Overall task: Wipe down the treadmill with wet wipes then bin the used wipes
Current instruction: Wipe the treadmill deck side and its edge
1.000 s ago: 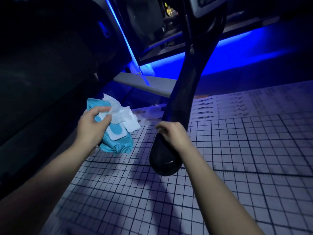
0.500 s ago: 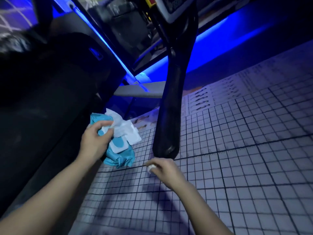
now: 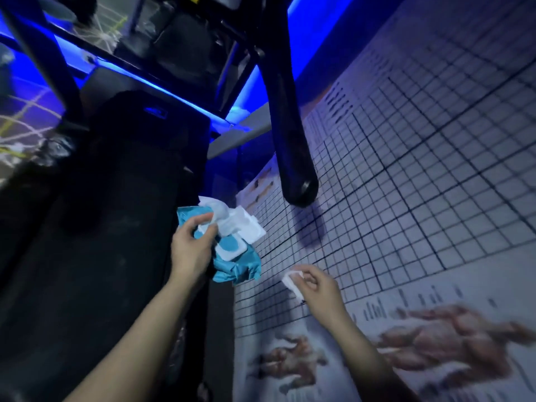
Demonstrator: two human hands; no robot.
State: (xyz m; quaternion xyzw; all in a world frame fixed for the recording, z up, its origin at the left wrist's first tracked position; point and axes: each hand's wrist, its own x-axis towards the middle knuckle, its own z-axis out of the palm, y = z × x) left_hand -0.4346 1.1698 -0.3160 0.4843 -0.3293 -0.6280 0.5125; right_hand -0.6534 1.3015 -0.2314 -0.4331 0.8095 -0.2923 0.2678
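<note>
Left hand [image 3: 190, 250] grips the wet-wipe pack [image 3: 236, 266], right hand [image 3: 319, 288] pinches a crumpled wipe [image 3: 291, 281]; I'd refold it before wiping the handrail [image 3: 290, 140].

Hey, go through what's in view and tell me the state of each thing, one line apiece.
left hand: grips the wet wipes pack.
wet wipes pack: crumpled, flap open, a fresh wipe sticking out the top.
right hand: pinches the crumpled wipe.
crumpled wipe: balled small, held above the grid mat.
treadmill handrail: neither hand on it.
grid mat: lying flat beside the treadmill.
</note>
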